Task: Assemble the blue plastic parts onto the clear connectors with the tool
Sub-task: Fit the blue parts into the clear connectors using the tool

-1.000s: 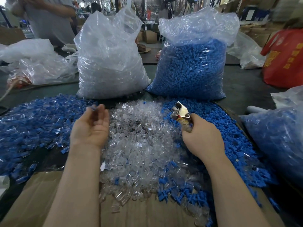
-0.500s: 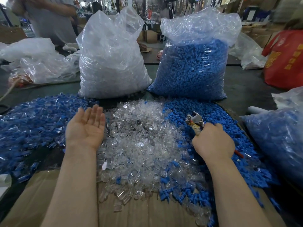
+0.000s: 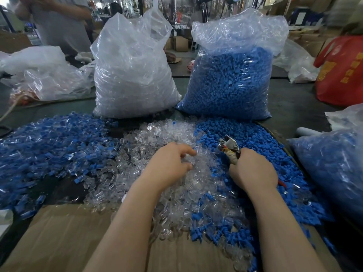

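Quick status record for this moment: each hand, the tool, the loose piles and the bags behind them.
left hand: fingers curled into the clear connector pile; whether it holds one cannot be told
right hand: grips the tool, metal head pointing up and away
blue parts pile: right of the clear pile
mixed blue and clear pile: left
bags behind: clear bag, blue bag

Only one view is given, taken from the person's head. It is pointed forward and down at the pile of clear connectors [image 3: 157,154], which is seen from close by. Both forearms are seen coming in from the bottom edge toward that pile. Behind the pile, two big bags and a far-off, blurry room are caught by the wide lens.
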### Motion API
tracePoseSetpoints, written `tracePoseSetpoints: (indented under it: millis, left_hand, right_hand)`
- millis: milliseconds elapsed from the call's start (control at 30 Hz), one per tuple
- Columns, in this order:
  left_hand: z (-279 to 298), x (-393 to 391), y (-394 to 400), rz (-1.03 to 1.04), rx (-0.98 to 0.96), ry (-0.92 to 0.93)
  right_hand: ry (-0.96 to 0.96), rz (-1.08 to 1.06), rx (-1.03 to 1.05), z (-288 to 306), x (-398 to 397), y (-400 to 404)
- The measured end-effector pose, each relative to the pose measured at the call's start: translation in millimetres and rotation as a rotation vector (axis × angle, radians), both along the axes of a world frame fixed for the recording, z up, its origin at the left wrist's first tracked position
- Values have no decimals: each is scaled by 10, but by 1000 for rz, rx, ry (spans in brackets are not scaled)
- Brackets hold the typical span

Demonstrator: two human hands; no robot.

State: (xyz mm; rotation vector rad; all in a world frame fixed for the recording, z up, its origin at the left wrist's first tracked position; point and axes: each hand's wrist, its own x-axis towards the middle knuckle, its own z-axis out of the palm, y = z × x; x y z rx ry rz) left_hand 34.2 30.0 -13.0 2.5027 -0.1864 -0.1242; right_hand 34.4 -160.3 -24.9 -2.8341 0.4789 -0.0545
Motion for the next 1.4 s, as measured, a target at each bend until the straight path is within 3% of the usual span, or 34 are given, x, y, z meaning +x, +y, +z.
tracePoseSetpoints:
  millis: [333,533,700,933,1067,1167,1267,1400]
  left_hand:
    - [-71,9,-12,89,-108,-102]
    - [-21,15,7,171,-478,-70]
    - [40,-10,29,125,-712,-33]
    - [60,-26,34,105,-765,5]
    - [36,-23,18,152,-667,-19]
    - [29,-22,9,161,-650,-26]
    - [31,-18,8,175,-648,-23]
    - [29,11,52,200,-813,26]
  right_hand:
    - [9,84,51,-7,2,33]
    - [-87,84,38,-38,2,36]
    - [-171,83,153,-51,60,14]
    - [-348,137,350,-35,76,43]
    - [-389,114,277,-52,68,8]
    - [-326,85,191,-69,60,-23]
    - [-255,156,237,-56,61,-39]
    - [-185,238,285,-25,52,-37]
